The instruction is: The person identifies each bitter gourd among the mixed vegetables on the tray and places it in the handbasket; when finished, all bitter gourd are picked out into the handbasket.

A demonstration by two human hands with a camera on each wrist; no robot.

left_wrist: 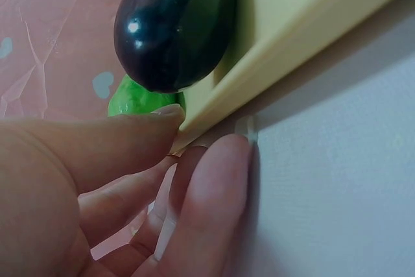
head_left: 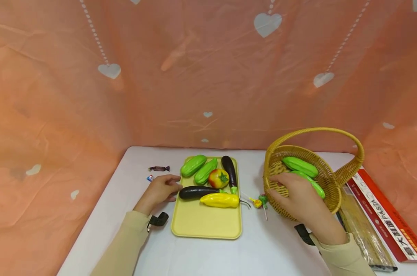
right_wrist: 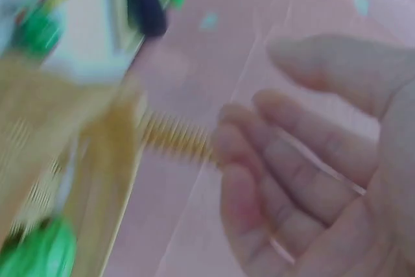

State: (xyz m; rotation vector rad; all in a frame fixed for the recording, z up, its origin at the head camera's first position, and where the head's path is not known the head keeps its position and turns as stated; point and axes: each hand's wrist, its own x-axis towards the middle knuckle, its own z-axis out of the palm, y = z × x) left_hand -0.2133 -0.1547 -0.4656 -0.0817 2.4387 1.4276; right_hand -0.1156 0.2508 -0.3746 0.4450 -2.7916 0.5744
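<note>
My left hand [head_left: 162,190] is at the left edge of a yellow tray [head_left: 208,226], thumb and fingers pinching its rim close to a dark eggplant [left_wrist: 175,24]. On the tray lie a second eggplant [head_left: 229,170], two green squash-like vegetables [head_left: 193,165], a red-and-yellow fruit [head_left: 218,178] with a green top, and a long yellow pepper [head_left: 220,200]. My right hand [head_left: 296,195] hovers over the left side of a wicker basket [head_left: 327,180], fingers loosely bent with nothing in them. Inside the basket are two more green vegetables [head_left: 299,165].
The basket's tall handle [head_left: 318,130] arches above it. Two lollipops [head_left: 262,201] lie between tray and basket. Wrapped candies [head_left: 159,168] are left of the tray. A pasta box [head_left: 387,214] and a clear pack of noodles [head_left: 363,230] lie at the right. A pink curtain hangs behind.
</note>
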